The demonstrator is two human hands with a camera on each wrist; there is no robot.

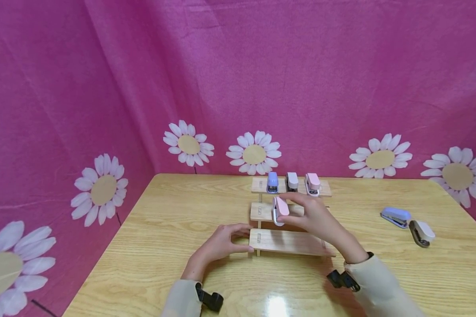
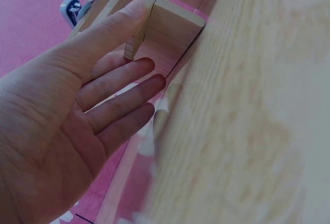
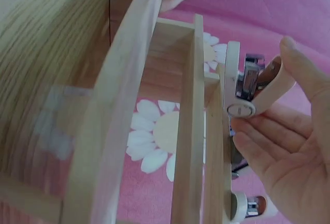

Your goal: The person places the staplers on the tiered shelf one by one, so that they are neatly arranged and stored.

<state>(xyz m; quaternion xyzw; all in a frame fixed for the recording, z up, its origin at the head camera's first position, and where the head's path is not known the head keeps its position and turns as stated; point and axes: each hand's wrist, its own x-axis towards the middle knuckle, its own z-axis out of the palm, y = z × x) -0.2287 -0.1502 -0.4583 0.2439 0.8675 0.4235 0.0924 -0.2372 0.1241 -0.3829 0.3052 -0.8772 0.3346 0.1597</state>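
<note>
One pink stapler (image 1: pixel 282 207) is hanging at the middle tier (image 1: pixel 265 213) of the wooden rack (image 1: pixel 285 243), contact unclear | right hand (image 1: pixel 312 216) is pinching it; left hand (image 1: pixel 221 242) is gripping the rack's left end | risk: loose pinch dropping it, or knuckles toppling the rack's top-tier staplers (image 1: pixel 273 180)

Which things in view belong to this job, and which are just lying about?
In the job: pink stapler in the right hand; wooden rack; three staplers on it; probably the two loose staplers on the table.
Just around: flowered cloth; black wrist straps.
</note>
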